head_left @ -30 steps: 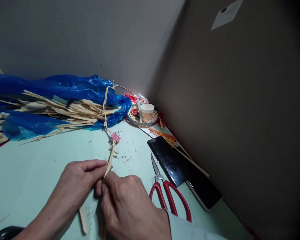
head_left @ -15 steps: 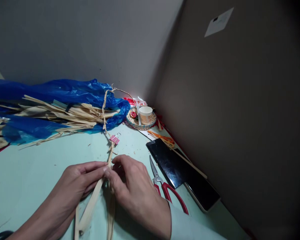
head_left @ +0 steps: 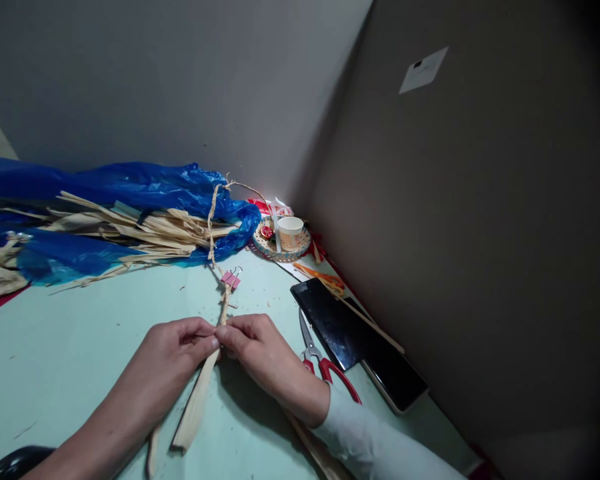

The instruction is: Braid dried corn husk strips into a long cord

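My left hand and my right hand meet fingertip to fingertip over the pale green table, both pinching a twisted straw cord. The cord runs up from my fingers to a pink binder clip and on to the wall. Loose flat straw strips trail down from my left hand toward me; another strip passes under my right wrist.
A blue plastic bag with a bundle of dried straw lies at the back left. Red-handled scissors lie right of my right hand, beside two dark phones. A woven coaster with a paper cup sits in the corner.
Both hands have moved up the cord toward the clip, and the fingertips have come together. The loose strips have shifted and now hang mostly under my left hand.
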Motion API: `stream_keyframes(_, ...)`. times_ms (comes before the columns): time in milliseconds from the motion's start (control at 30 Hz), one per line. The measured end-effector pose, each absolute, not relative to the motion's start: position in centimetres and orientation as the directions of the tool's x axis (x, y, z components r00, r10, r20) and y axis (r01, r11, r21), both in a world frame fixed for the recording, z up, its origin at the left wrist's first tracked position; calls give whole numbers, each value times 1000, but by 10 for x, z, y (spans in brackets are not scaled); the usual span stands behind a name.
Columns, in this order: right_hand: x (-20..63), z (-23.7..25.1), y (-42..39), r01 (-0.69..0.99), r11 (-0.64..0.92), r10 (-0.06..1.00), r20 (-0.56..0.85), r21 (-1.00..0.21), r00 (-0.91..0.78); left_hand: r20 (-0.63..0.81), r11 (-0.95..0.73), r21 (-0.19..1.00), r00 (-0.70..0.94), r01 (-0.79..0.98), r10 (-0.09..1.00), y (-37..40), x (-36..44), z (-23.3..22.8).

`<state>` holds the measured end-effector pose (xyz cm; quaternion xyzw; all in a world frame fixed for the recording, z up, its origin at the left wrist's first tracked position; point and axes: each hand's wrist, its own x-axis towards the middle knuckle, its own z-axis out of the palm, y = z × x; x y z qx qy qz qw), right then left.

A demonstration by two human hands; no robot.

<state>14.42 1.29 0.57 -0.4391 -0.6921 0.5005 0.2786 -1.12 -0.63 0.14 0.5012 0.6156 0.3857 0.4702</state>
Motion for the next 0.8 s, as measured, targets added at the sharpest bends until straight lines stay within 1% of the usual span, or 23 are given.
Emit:
stream_keyframes(200, 144, 2, 13, 400, 171, 906, -15, -901, -422, -97, 82, 863, 4, 498, 995, -7, -18, -8)
stream_keyframes(300, 145, 2, 13, 417, 202, 903, 4, -886, -430, -58, 62, 804, -25, 591, 998, -12, -18, -3)
stream_keyframes(367, 145, 2, 12, 389, 220, 898, 30, -894, -438, 40, -3, 739, -39, 674, 998, -21, -13, 0)
stream_keyframes(400, 145, 2, 12, 363, 225, 897, 47, -904, -438, 128, -78, 692, -16, 718, 992, -27, -9, 0)
stream_keyframes(433, 146, 1, 13, 324, 214, 899, 56, -922, -434, 255, -183, 623, 24, 761, 967, -32, -4, -1)
stream_keyframes(467, 146, 1, 13, 269, 176, 904, 47, -947, -424, 395, -318, 534, 101, 784, 913, -37, 0, -3)
stream_keyframes(500, 146, 1, 13, 199, 102, 908, 10, -975, -418, 526, -458, 424, 199, 782, 827, -41, 5, -6)
stream_keyframes(533, 146, 2, 13, 115, -5, 905, -54, -993, -422, 621, -532, 312, 255, 787, 741, -45, 9, -9)
stream_keyframes(567, 146, 3, 12, 29, -132, 889, -131, -991, -440, 680, -581, 202, 314, 789, 663, -47, 12, -13)
stream_keyframes(600, 146, 4, 12, -44, -248, 864, -200, -968, -462, 706, -602, 114, 362, 790, 609, -49, 14, -15)
stream_keyframes(633, 146, 5, 11, -95, -326, 843, -245, -940, -479, 705, -607, 59, 397, 793, 587, -50, 15, -17)
stream_keyframes(667, 145, 6, 11, -124, -366, 832, -265, -922, -487, 683, -612, 42, 424, 789, 594, -51, 14, -18)
stream_keyframes(700, 145, 7, 11, -139, -379, 830, -269, -915, -489, 647, -612, 74, 429, 788, 631, -50, 12, -17)
stream_keyframes(733, 144, 8, 10, -146, -377, 834, -266, -915, -483, 603, -593, 150, 402, 791, 689, -50, 9, -14)
stream_keyframes(767, 144, 9, 10, -152, -374, 838, -263, -915, -478, 551, -543, 257, 341, 799, 762, -48, 5, -11)
stream_keyframes(800, 143, 9, 10, -161, -378, 839, -263, -912, -477, 488, -460, 380, 249, 802, 837, -44, 0, -6)
